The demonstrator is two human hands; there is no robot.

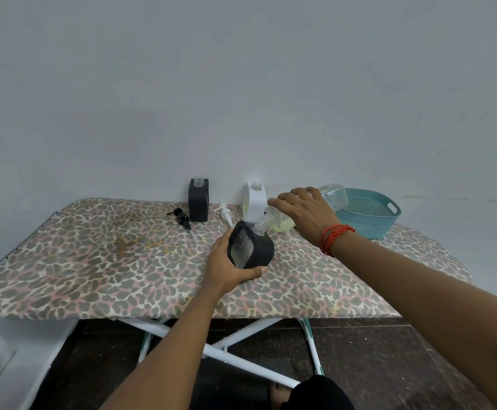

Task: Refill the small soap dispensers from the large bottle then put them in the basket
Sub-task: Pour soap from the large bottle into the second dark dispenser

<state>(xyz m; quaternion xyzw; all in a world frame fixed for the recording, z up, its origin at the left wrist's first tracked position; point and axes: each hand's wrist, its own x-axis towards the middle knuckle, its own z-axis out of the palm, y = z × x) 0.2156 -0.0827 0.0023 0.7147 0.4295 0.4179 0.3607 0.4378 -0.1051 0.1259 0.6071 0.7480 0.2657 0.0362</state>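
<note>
Fingers of my left hand wrap round the black soap dispenser, tilted on the leopard-print tabletop. My right hand grips the large clear bottle, tipped with its neck at the dispenser's mouth. Behind my right hand, the teal basket sits on the tabletop.

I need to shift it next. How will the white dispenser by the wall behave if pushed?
The white dispenser stands tall and narrow on the padded board, so it likely tips easily. Its neck is open, so it would probably spill.
</note>
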